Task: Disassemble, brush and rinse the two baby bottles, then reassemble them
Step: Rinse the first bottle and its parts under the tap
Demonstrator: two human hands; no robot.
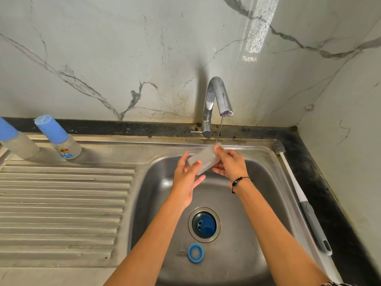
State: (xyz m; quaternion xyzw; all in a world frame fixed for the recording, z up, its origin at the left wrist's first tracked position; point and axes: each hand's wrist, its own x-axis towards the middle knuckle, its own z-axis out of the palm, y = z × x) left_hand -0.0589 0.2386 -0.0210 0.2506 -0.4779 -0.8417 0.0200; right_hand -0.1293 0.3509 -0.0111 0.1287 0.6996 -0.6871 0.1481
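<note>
Two blue-capped bottles [59, 139] standing on the draining board at far left, left hand [185, 178] and right hand [229, 165] over the sink [268, 182], fingers of both curled round a clear bottle body [203, 162] under the tap's [216, 100] thin stream, blue ring [195, 253] in the basin, brush [299, 195] on the right rim.

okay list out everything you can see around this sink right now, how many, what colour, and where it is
bottle body: 1, clear, held over the basin under the thin stream from the tap
capped bottles: 2, clear with blue caps, standing at the back left of the drainboard
ring: 1, blue, lying on the basin floor near the drain
drain: 1, steel rim with a blue part inside, basin centre
bottle brush: 1, white and grey, lying along the sink's right rim
tap: 1, chrome, behind the basin
sink: 1, steel, ribbed drainboard at left
bracelet: 1, black beads, right wrist
left hand: holds the bottle body
right hand: holds the bottle body
</note>
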